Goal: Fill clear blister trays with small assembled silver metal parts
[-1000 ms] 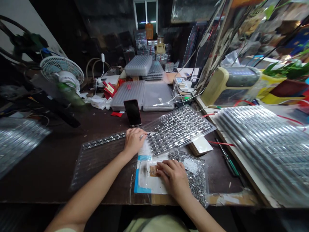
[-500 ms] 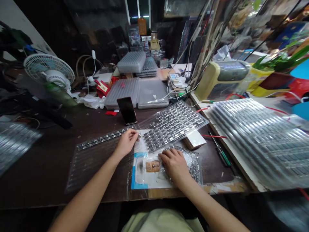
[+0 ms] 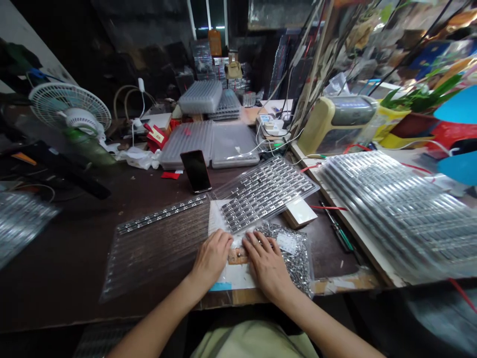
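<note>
My left hand (image 3: pixel 213 257) is at the left edge of a small orange-brown block (image 3: pixel 238 256), its fingers curled together; what they pinch is too small to make out. On the block's other side is my right hand (image 3: pixel 269 266), fingers bent down and close together, their tips hidden. A clear bag of small shiny metal parts (image 3: pixel 300 263) lies beside and partly under the right hand. Ahead sits a clear plastic tray (image 3: pixel 268 194) with rows of metal pieces. To the left lies a ribbed clear tray (image 3: pixel 156 253), with metal pieces along its far edge.
A phone (image 3: pixel 196 170) leans upright behind the trays. A white box (image 3: pixel 301 214) is under the filled tray's right corner. A green-handled screwdriver (image 3: pixel 341 231) lies to the right, beside stacked clear trays (image 3: pixel 395 214). A fan (image 3: pixel 70 112) stands at the back left.
My left hand has moved from the left tray's far right corner down and right to the block. My right hand has shifted slightly toward the block, uncovering more of the bag.
</note>
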`<control>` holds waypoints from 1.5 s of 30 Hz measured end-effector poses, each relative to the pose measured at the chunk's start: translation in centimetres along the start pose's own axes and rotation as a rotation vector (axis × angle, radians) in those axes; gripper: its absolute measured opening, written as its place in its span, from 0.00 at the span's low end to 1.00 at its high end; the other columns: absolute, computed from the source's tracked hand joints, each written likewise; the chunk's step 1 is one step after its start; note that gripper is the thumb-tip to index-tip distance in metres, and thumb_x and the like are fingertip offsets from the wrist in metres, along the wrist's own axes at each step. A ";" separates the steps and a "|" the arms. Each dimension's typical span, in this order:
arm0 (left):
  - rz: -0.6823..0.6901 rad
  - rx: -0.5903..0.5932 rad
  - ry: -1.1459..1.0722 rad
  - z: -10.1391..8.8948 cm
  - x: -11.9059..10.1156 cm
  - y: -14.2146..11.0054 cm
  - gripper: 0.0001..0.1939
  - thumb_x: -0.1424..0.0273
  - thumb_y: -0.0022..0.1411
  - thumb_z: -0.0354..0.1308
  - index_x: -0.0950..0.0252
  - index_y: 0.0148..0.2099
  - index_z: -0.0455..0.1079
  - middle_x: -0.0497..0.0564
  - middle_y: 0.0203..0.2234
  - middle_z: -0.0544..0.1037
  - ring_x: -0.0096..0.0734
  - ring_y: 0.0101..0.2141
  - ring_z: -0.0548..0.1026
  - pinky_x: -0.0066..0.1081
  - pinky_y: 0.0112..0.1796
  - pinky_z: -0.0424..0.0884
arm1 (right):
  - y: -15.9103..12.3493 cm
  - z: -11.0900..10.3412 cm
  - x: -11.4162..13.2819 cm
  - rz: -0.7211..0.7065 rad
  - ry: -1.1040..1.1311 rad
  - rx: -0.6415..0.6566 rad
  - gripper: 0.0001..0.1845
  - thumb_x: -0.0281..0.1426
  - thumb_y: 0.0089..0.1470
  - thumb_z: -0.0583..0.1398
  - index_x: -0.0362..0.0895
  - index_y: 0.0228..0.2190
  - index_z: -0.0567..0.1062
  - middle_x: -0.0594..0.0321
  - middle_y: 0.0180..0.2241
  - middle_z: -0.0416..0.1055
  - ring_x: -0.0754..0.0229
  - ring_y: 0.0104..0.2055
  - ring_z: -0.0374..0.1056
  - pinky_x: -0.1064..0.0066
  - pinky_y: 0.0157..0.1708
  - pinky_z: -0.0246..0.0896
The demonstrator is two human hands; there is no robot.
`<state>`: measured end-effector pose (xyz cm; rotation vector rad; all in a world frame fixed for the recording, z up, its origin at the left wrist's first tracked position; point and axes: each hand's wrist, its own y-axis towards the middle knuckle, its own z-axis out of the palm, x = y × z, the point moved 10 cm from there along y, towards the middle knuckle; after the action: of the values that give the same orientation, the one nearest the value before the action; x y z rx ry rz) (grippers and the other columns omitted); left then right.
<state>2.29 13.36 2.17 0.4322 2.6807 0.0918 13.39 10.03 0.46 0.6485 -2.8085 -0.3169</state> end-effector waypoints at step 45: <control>-0.170 0.084 -0.405 2.0 -1.0 0.5 0.17 0.71 0.58 0.56 0.57 0.51 0.66 0.45 0.31 0.77 0.27 0.27 0.73 0.26 0.30 0.66 | 2.8 -2.4 -3.5 0.030 0.017 0.048 0.07 0.31 0.59 0.56 0.48 0.35 0.75 0.61 0.32 0.72 0.58 0.37 0.60 0.67 0.35 0.46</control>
<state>4.11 13.50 0.75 0.2169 2.3135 -0.1450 16.00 13.63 2.86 0.6150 -2.8148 -0.2385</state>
